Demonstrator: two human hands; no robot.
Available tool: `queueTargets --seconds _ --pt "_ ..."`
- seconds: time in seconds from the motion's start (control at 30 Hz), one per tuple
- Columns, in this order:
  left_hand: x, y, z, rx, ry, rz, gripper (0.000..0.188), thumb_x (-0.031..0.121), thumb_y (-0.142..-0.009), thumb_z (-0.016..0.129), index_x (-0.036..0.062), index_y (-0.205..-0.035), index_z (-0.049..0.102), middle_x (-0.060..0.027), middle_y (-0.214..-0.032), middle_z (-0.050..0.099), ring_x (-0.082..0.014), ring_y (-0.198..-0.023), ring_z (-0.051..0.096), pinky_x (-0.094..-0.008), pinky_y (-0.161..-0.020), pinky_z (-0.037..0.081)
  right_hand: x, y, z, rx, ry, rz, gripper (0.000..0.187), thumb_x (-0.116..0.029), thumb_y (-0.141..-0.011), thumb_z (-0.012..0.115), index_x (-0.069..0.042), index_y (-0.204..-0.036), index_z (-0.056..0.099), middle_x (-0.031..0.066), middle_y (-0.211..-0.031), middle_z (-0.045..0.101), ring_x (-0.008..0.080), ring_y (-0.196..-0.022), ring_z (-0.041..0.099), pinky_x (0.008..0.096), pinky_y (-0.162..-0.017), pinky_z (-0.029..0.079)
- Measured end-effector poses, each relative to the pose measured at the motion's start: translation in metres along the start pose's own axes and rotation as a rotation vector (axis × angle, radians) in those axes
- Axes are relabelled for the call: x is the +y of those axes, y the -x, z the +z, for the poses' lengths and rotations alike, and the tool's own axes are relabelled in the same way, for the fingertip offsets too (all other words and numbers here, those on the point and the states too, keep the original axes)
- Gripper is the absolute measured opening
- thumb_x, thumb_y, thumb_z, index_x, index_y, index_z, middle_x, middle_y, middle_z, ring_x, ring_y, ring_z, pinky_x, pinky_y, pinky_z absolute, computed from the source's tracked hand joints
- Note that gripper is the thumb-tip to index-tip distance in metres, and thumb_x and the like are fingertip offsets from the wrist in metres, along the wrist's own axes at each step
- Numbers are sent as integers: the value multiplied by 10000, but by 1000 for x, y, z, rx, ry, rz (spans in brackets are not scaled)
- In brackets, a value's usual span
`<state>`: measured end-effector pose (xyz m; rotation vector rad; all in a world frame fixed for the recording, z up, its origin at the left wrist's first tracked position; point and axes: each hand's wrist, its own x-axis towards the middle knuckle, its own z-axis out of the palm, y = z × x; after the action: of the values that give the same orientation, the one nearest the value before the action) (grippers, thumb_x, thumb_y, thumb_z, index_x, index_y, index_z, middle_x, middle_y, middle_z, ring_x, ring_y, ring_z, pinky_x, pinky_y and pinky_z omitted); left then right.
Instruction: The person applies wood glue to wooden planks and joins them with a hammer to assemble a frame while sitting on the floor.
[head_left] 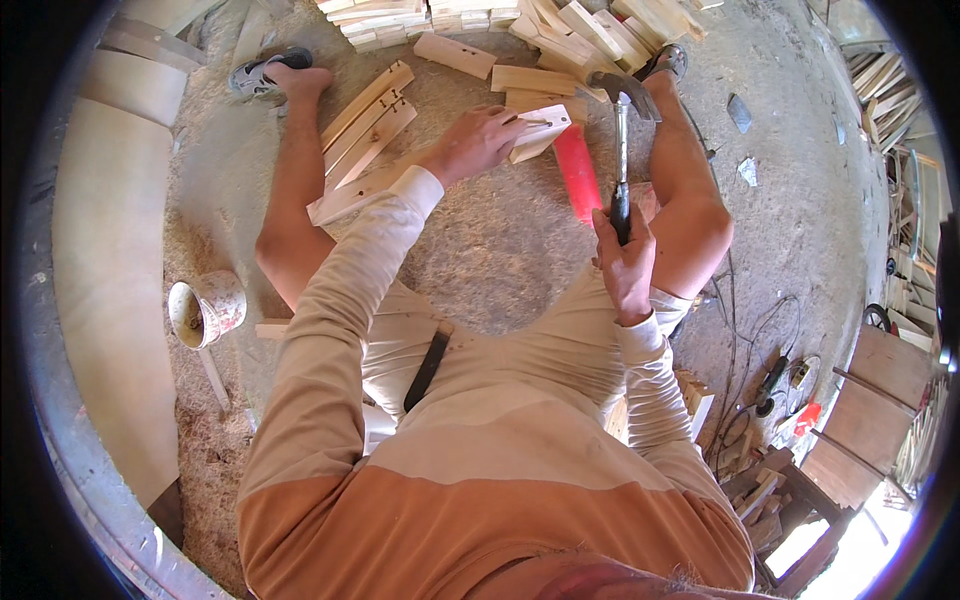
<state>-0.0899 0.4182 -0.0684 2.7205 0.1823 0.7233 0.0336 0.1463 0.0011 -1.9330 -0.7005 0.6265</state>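
My left hand [478, 143] is closed, its fingertips pinching a thin nail [540, 124] at the top face of a pale wooden block [540, 138]. Dark spots, perhaps nail heads or holes, mark that face. In my right hand [627, 262] is a claw hammer [621, 150], gripped by its dark handle. The hammer stands with its metal head away from me, to the right of the block and apart from it. A red, tube-like thing [575, 172] lies between the block and my right hand.
Wooden pieces with nails [372, 125] lie beside my left leg. Stacked boards [390, 20] are at the far side. A stained bucket [208, 308] sits at left, near a long pale panel [110, 270]. Cables [735, 340] and a power tool [772, 380] lie at right.
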Motion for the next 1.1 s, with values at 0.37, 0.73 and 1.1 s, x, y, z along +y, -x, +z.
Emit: queueTargets --seconds 0.37,0.73,1.1 --pt "-7 -2 5 -125 -47 -65 174 44 -863 620 39 -1036 602 -150 -934 697 -321 -873 699 -425 -766 582 -29 -9 4 159 212 -331 285 -252 -991 672 2 -943 554 105 -616 487 182 -522 445 357 -500 406" --pt "-31 -9 22 -2 -2 62 134 122 -942 609 68 -1065 610 -122 -952 672 -313 -885 689 -442 -736 568 -18 -38 -4 109 531 -303 297 -259 -965 683 14 -1068 629 279 -899 677 419 -812 680 469 -723 521" --pt "-37 2 27 -82 -76 -39 125 161 -954 610 58 -1024 617 -138 -988 689 -330 -843 695 -423 -707 583 -172 -43 -85 492 432 -1164 313 -261 -953 681 38 -1015 607 249 -789 625 388 -722 625 471 -680 489"
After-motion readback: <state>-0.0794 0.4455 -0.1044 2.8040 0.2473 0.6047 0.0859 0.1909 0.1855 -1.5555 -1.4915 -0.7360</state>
